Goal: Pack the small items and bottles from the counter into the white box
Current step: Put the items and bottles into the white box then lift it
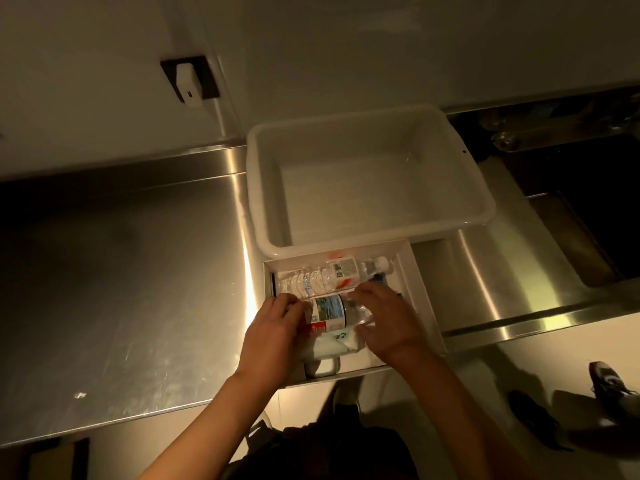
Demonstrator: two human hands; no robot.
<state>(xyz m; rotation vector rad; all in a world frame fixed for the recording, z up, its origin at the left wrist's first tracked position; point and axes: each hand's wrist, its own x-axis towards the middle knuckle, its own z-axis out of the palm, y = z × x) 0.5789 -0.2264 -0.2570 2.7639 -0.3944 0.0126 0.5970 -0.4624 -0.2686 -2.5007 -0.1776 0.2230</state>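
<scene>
Currently: both hands, left hand (273, 327) and right hand (384, 320), grip near bottle (332, 311); seat flat beside far bottle (325, 277) inside white box (420, 296).

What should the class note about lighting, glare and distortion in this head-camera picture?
Head view: dim, warm light; bright glare streaks the steel counter beside the white box; the sink on the right falls into dark shadow; wide-angle bending curves the counter edges; both hands and the bottles look slightly soft.

Both hands, left (273, 327) and right (384, 320), reach forward (fingers curled, gripping).
</scene>
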